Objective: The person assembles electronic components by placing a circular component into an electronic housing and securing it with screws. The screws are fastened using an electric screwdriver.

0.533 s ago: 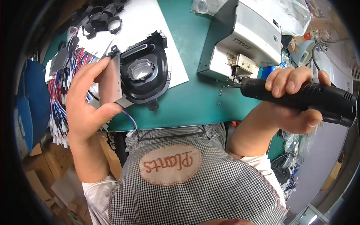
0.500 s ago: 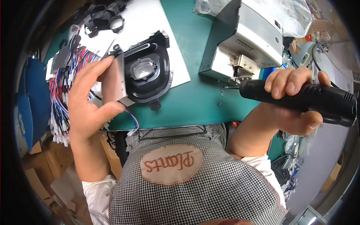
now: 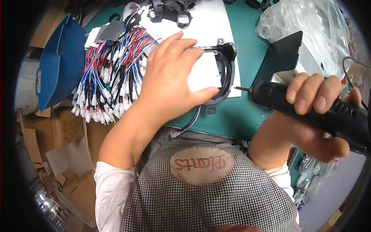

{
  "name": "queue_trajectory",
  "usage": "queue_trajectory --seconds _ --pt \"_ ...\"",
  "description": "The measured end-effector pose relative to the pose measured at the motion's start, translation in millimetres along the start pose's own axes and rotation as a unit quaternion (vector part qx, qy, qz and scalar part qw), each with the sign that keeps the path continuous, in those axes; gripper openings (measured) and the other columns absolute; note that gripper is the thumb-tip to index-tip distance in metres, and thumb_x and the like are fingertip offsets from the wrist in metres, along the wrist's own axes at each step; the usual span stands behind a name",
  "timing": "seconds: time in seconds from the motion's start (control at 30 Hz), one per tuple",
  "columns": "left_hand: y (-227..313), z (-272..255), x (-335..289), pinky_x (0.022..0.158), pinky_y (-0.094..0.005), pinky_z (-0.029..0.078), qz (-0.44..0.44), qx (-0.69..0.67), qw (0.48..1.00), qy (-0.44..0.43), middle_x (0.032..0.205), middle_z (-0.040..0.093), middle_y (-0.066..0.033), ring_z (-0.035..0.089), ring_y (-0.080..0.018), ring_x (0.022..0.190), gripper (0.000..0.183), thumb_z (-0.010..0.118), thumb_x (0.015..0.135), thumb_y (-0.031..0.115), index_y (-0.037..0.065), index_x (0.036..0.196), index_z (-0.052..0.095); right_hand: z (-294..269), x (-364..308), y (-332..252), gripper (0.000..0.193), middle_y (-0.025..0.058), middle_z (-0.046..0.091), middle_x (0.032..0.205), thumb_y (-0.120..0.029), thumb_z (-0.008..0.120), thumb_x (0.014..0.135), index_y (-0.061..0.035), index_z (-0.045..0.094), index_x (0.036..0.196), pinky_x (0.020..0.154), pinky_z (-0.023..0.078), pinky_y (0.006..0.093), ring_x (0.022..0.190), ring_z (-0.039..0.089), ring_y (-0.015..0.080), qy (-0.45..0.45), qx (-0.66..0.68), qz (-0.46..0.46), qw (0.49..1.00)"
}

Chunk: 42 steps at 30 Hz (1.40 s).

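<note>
My left hand [image 3: 170,77] spans a bright, flat metal plate [image 3: 205,73], its thumb at the near edge and its fingers at the far edge. The plate lies over a black plastic housing [image 3: 228,75] with small mounting tabs, hiding much of its inside. From the housing's near side a short coloured wire lead [image 3: 194,120] runs to a white connector. A black electric screwdriver [image 3: 272,96] is gripped in my right hand [image 3: 315,102]. Its thin bit points left, close to the housing's right edge.
Bundled wires with white connectors [image 3: 112,73] lie left, beside a blue bin [image 3: 62,69]. Black plastic frames [image 3: 184,18] sit on white board at the back. A metal box machine [image 3: 284,58] and clear plastic bag [image 3: 293,17] stand right. Small screws [image 3: 264,113] lie near the screwdriver.
The view has shifted, moving the scene about. The plate has tipped down over the housing, covering its lens-like centre. The screwdriver bit has left the metal machine and come close to the housing.
</note>
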<state>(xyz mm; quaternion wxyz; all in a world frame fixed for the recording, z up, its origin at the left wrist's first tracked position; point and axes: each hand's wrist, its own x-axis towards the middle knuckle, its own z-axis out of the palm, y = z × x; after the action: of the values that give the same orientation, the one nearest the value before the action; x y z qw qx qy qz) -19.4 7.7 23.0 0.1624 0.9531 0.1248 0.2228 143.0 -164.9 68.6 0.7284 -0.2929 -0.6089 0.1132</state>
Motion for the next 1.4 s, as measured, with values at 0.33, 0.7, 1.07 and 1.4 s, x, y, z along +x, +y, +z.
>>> queue_trajectory --seconds 0.33,0.7,1.07,1.4 --pt "-6.3 22.8 1.3 0.105 -0.0495 0.028 0.004 -0.036 0.999 0.005 0.110 0.060 -0.0105 0.047 -0.0341 0.118 0.064 0.081 0.058 0.032 0.003 0.110 0.058 16.9 -0.6 34.4 0.069 0.0113 0.051 0.088 -0.056 0.051 0.087 -0.0090 0.038 0.136 0.060 0.046 0.0375 0.064 0.052 0.0211 0.098 -0.029 0.005 0.995" --pt "-7.6 25.3 3.2 0.104 -0.0486 0.031 0.000 -0.032 0.999 -0.008 0.113 0.060 -0.0099 0.048 -0.0332 0.119 0.065 0.082 0.056 0.030 0.005 0.112 0.058 13.6 -3.9 54.3 0.071 0.0111 0.052 0.084 -0.054 0.056 0.087 -0.0090 0.032 0.136 0.054 0.047 0.0359 0.057 0.052 0.0201 0.073 -0.035 0.023 0.996" --pt "-4.3 27.3 3.7 0.103 -0.0499 0.032 0.002 -0.036 0.999 -0.008 0.113 0.059 -0.0087 0.048 -0.0324 0.119 0.064 0.081 0.057 0.028 0.005 0.112 0.058 19.6 8.9 42.4 0.079 0.0093 0.053 0.078 -0.054 0.059 0.086 -0.0059 0.025 0.139 0.047 0.050 0.0307 0.053 0.052 0.0163 -0.041 -0.180 0.072 0.980" --pt "-2.6 27.4 2.9 0.101 -0.0494 0.033 -0.002 -0.032 0.999 -0.005 0.111 0.059 -0.0110 0.048 -0.0330 0.118 0.060 0.079 0.059 0.029 0.005 0.111 0.059 20.7 9.4 51.0 0.075 0.0075 0.052 0.073 -0.048 0.063 0.086 -0.0053 0.028 0.137 0.046 0.049 0.0300 0.050 0.052 0.0149 -0.050 -0.167 0.055 0.983"
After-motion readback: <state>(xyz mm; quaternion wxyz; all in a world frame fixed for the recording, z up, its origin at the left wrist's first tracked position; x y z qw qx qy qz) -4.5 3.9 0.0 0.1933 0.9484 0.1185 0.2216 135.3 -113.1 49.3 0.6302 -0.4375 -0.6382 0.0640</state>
